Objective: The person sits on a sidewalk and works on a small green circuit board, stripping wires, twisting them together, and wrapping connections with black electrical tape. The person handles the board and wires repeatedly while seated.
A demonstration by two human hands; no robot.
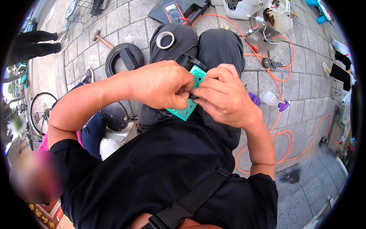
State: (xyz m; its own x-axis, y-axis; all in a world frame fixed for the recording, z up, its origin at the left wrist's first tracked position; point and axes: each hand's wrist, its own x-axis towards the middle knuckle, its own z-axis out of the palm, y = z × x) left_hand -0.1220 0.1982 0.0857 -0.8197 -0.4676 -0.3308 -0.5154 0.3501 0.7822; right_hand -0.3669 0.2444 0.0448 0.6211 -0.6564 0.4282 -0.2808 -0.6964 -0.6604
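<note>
A green circuit board (pixel 183 111) lies slanted above my lap, its middle covered by my fingers. From the left, my left hand (pixel 164 84) is closed in a pinch over the board; what its fingertips grip is hidden. My right hand (pixel 225 95) has its fingers bent and closed at the board's right side, holding it. A small dark part shows between the two hands' fingertips, too covered to name. Just beyond the board, a black plastic piece (pixel 188 61) with a thin cable sits between my thighs. A roll of tape (pixel 165 40) rests on my left knee.
A tire (pixel 113 61) and a hammer (pixel 102 39) lie to the left; a multimeter (pixel 174 13) is ahead. An orange hose (pixel 277 82) loops across the paving at right, near a metal container (pixel 263 37) and a spray bottle (pixel 270 98). Another person sits close at my left.
</note>
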